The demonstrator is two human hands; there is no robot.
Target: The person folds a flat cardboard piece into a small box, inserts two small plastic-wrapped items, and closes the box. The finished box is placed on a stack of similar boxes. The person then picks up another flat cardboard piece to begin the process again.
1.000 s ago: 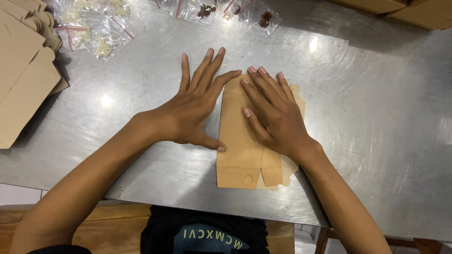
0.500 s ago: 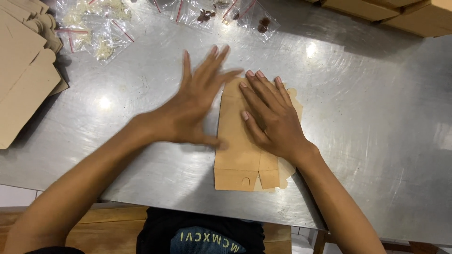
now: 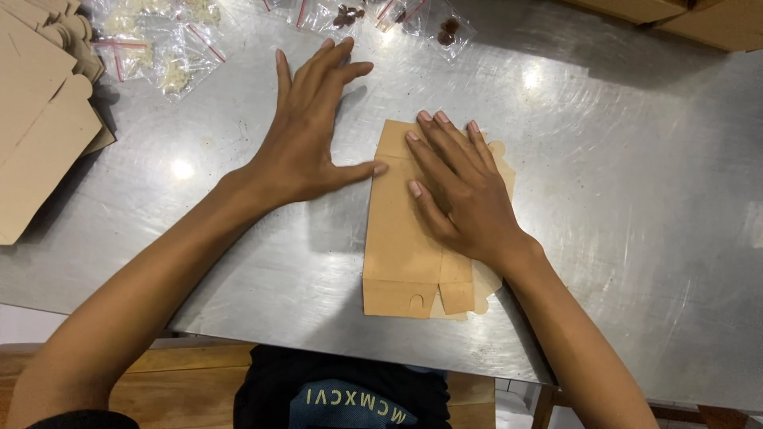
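A flat, folded brown cardboard box blank (image 3: 401, 246) lies on the steel table (image 3: 620, 206), its tabs toward the near edge. My right hand (image 3: 461, 191) presses flat on its upper right part, fingers spread. My left hand (image 3: 306, 135) hovers or rests on the bare steel just left of the blank, fingers apart, its thumb tip touching the blank's left edge. Neither hand grips anything.
A stack of flat brown cardboard blanks (image 3: 36, 111) lies at the far left. Small clear zip bags (image 3: 163, 36) with pale and dark contents are spread along the far edge. More cardboard boxes (image 3: 699, 20) sit at the far right corner.
My left hand has slid off the blank to the left and away, onto the bare steel. My right hand stays pressed on the blank.
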